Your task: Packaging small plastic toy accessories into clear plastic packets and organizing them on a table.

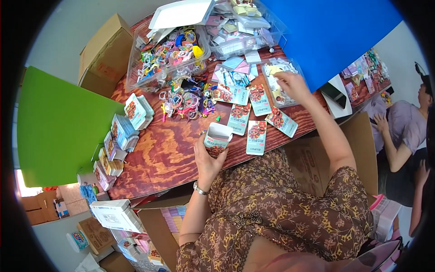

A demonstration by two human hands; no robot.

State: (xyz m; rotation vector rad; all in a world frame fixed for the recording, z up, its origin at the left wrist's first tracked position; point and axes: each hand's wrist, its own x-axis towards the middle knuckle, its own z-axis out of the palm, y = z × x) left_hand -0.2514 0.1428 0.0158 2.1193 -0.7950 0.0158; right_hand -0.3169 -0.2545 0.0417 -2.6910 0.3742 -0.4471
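My left hand (207,159) is wrapped round a small printed carton (218,138), whose open top faces up at the table's front edge. Farther right, my right hand (293,86) reaches over a clear plastic tray (297,68) of small pale yellow and white packets. Its fingertips are drawn together at the packets; what they pinch is too small to make out. Between the hands lie several flat printed cartons (257,137) in green-white with a red picture. Just beyond the held carton is a heap of colourful bands and trinkets (188,99).
At the back stand a clear bin of colourful trinkets (170,59) and a clear bin of packets (235,34). Stacked cartons (138,111) line the left edge beside a green panel (68,127). A blue panel (335,31) and a phone (333,94) are at right, near another person (398,122).
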